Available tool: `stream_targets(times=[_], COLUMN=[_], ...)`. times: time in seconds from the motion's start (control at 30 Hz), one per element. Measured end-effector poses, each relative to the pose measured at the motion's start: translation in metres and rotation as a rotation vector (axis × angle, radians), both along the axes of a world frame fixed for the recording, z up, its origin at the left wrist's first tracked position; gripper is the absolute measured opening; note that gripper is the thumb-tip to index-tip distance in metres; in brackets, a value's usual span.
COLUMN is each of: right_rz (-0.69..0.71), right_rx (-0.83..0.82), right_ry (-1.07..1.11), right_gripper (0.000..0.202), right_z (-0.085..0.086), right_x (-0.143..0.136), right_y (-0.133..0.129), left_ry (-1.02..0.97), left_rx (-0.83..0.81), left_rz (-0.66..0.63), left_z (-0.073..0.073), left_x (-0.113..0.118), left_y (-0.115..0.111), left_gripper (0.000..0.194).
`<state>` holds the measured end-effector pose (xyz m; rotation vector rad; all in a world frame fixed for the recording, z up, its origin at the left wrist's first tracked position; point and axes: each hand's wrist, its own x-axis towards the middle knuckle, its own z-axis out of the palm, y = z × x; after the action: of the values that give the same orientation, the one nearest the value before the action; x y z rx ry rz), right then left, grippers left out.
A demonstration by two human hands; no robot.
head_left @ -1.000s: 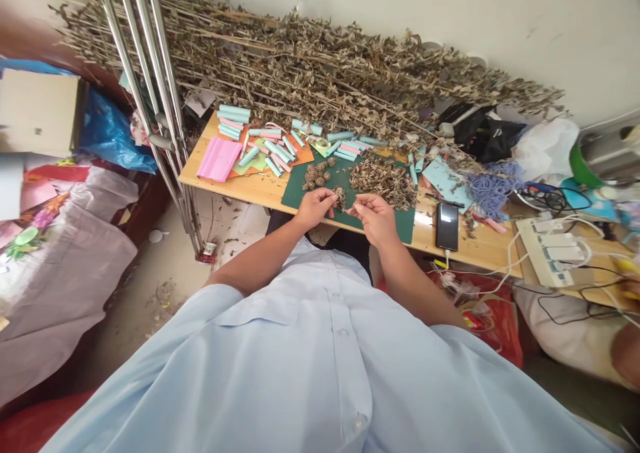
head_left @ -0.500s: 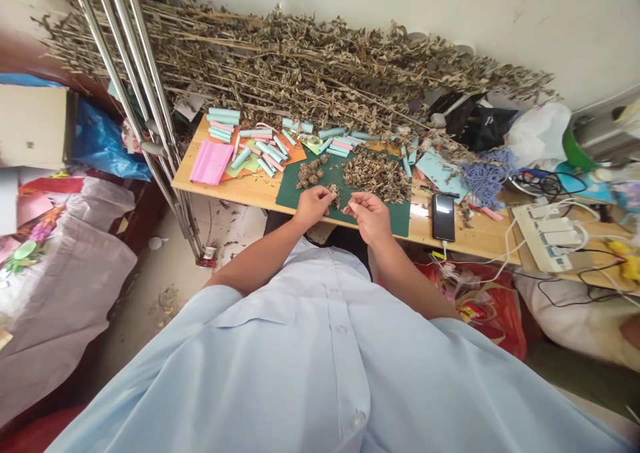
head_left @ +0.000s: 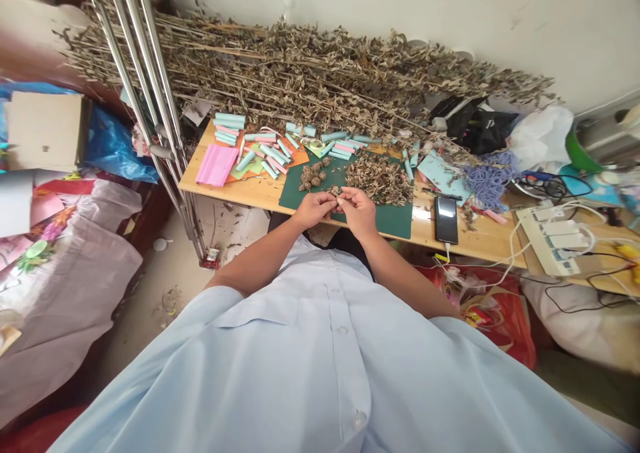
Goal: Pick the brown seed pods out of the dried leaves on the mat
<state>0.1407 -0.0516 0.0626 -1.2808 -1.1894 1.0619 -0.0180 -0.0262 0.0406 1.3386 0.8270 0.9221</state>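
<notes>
My left hand (head_left: 315, 209) and my right hand (head_left: 358, 209) meet over the near edge of a green cutting mat (head_left: 395, 221). Between their fingertips is a small clump of dried leaves (head_left: 335, 190), partly covered by the fingers. Both hands are closed on it, thumbs and fingers pinched together. Just beyond my left hand lie several rolled balls of dried leaf (head_left: 313, 175). A loose heap of dried leaves (head_left: 377, 178) spreads over the mat beyond my right hand.
Dried stalks (head_left: 300, 66) are piled along the wall. Blue and pink paper rolls (head_left: 273, 153) and a pink sheet (head_left: 217, 166) lie left. A phone (head_left: 446, 218), purple cord (head_left: 490, 180) and power strip (head_left: 545, 240) sit right. Metal poles (head_left: 150, 73) stand left of the table.
My right hand has moved left, and its fingertips now meet those of my left hand at the leaf clump. The whole view has shifted slightly.
</notes>
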Motion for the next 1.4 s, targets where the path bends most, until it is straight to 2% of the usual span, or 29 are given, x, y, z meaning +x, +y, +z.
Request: stream_targets(times=[0.33,0.9,1.07,1.23,1.4], right_rz=[0.040,0.059,0.052,0.048,0.044], right_rx=[-0.035,-0.141,-0.152,-0.116,-0.091], right_ry=[-0.057,-0.053,-0.062,-0.032,-0.013], right_gripper=[0.037,0.039,0.037,0.036,0.037], right_z=[-0.004,0.002,0.006,0.006,0.002], right_x=[0.007,0.009,0.009,0.009,0.008], right_y=[0.003,0.008,0.010,0.013,0.014], left_ry=[0.064,0.109,0.134,0.046,-0.024], left_rx=[-0.031,-0.017,0.001,-0.037,-0.082], left_rz=[-0.011,-0.039,-0.053,-0.033,-0.045], left_z=[0.001,0.011,0.015,0.012,0.005], left_x=[0.001,0.001,0.001,0.000,-0.001], left_y=[-0.001,-0.003,-0.003,-0.002,0.000], left_gripper=[0.028,0.025,0.031,0.039,0.032])
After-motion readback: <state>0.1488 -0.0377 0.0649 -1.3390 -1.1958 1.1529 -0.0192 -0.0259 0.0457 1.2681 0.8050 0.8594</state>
